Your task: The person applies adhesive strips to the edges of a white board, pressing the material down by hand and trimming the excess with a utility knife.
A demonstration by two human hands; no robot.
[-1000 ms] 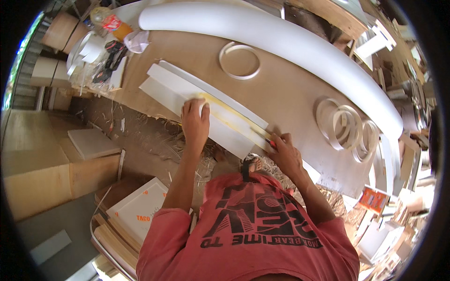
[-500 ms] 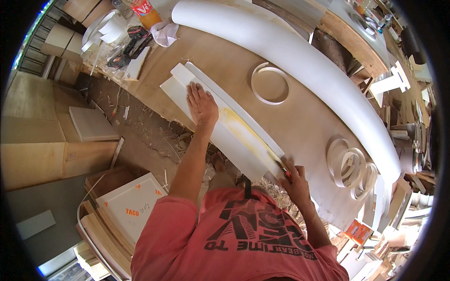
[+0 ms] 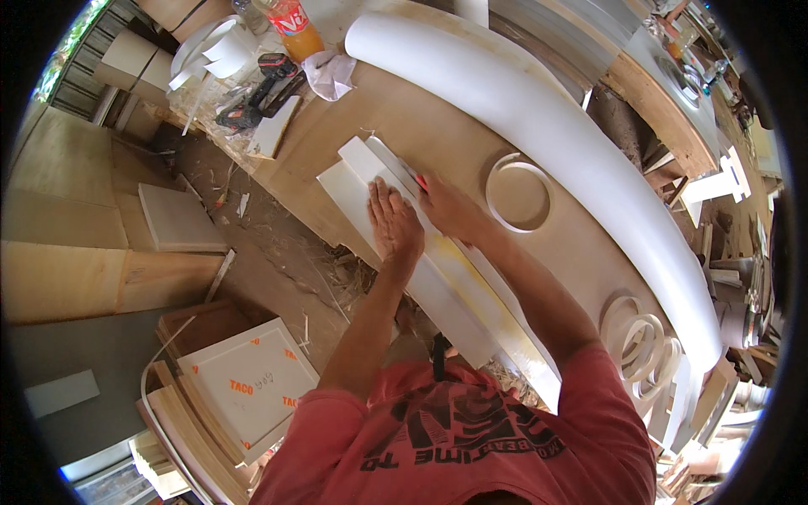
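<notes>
Right, at eleven o'clock from the hands a bottle (image 3: pixel 291 20) shows orange liquid (image 3: pixel 306 45) below its label, a crumpled white cloth (image 3: pixel 330 76) just beside it and a black cordless drill (image 3: pixel 259 91) at ten. A long curved white panel (image 3: pixel 547 114) walls off twelve to four, one pale ring (image 3: pixel 548 196) at three. Centre-stage, the white board (image 3: pixel 446 313) slants from eleven to five, left hand (image 3: pixel 396 220) spread flat on it, ungripping, right hand (image 3: pixel 448 210) clasped round a red-handled tool (image 3: pixel 422 180), its tip unclear.
</notes>
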